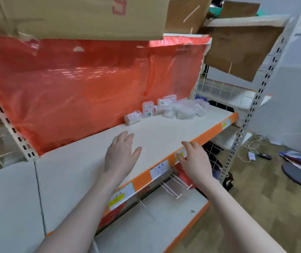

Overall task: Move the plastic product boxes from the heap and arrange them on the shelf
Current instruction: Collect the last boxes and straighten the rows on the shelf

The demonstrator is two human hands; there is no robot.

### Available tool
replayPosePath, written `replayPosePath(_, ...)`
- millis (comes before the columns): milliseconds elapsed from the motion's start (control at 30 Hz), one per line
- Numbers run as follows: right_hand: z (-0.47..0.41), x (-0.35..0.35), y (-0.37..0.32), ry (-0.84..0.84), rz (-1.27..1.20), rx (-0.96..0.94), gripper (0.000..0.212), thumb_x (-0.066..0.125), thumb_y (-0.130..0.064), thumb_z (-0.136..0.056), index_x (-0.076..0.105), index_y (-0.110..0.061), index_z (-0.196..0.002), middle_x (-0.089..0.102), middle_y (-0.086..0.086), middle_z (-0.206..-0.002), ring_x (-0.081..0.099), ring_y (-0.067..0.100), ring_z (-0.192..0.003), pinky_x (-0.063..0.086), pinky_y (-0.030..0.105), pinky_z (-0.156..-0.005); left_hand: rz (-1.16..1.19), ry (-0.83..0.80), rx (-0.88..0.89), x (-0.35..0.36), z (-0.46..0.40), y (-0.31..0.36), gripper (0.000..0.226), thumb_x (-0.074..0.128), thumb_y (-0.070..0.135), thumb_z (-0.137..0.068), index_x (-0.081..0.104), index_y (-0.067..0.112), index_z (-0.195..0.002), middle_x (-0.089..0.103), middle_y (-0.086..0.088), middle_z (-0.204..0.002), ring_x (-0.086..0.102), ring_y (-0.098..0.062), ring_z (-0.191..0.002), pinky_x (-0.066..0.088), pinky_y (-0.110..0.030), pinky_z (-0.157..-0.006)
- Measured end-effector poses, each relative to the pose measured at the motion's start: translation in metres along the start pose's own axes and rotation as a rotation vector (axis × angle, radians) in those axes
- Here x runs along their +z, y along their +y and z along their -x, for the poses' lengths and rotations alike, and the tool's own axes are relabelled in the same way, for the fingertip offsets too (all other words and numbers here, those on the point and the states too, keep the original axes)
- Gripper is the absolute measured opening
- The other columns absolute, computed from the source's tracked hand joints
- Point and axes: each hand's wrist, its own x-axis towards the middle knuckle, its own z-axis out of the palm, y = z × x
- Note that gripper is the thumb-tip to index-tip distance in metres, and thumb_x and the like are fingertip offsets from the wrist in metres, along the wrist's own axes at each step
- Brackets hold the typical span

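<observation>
On the white shelf [164, 132] I count about four small plastic product boxes with coloured labels: one lying on its side [132, 117] nearest to the hands, one standing upright [148, 109] just behind it, and two more [167, 101] further to the right. Beside these is the heap [188, 109], a pile of clear plastic boxes whose number I cannot tell. All stay at the far right end of the shelf, near the red plastic sheet [91, 84] at the back. The box labels are too blurred to read.

The orange front edge carries four price tags [158, 169]; their writing is not readable. One cardboard box [84, 15] above shows a red mark, unreadable.

The left hand [120, 152] is over the shelf, palm down, fingers spread and holding nothing. The right hand [194, 159] is at the front edge, fingers slightly bent, also holding nothing. Both forearms reach forward.
</observation>
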Motion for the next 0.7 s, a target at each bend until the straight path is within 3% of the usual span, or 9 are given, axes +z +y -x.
replayPosePath(200, -0.086, 0.014, 0.033, -0.022, 0.025, 0.023, 0.048, 0.053, -0.027, -0.092, 0.045, -0.007, -0.135, 0.05, 0.013, -0.128, 0.045, 0.029, -0.118, 0.035, 0.037, -0.095, -0.033, 0.005, 0.06, 0.023, -0.087, 0.011, 0.05, 0.052, 0.038, -0.093, 0.044, 0.014, -0.136, 0.04, -0.003, -0.142, 0.033, -0.022, -0.131, 0.033, -0.035, -0.1)
replayPosePath(467, -0.183, 0.029, 0.084, -0.031, 0.041, -0.017, 0.047, 0.054, -0.028, -0.092, 0.046, -0.008, -0.133, 0.052, 0.014, -0.124, 0.046, 0.031, -0.114, 0.036, 0.038, -0.09, -0.04, 0.04, -0.006, 0.07, -0.153, 0.019, 0.052, 0.055, 0.036, -0.092, 0.045, 0.014, -0.137, 0.038, -0.002, -0.146, 0.028, -0.02, -0.136, 0.031, -0.037, -0.105)
replayPosePath(700, -0.264, 0.041, 0.148, -0.126, -0.002, -0.249, 0.049, 0.061, -0.023, -0.086, 0.05, -0.006, -0.13, 0.053, 0.016, -0.125, 0.051, 0.034, -0.111, 0.04, 0.041, -0.088, -0.08, 0.077, -0.186, 0.121, -0.2, 0.055, 0.053, 0.054, 0.037, -0.092, 0.043, 0.013, -0.139, 0.037, -0.005, -0.146, 0.028, -0.022, -0.137, 0.025, -0.036, -0.108)
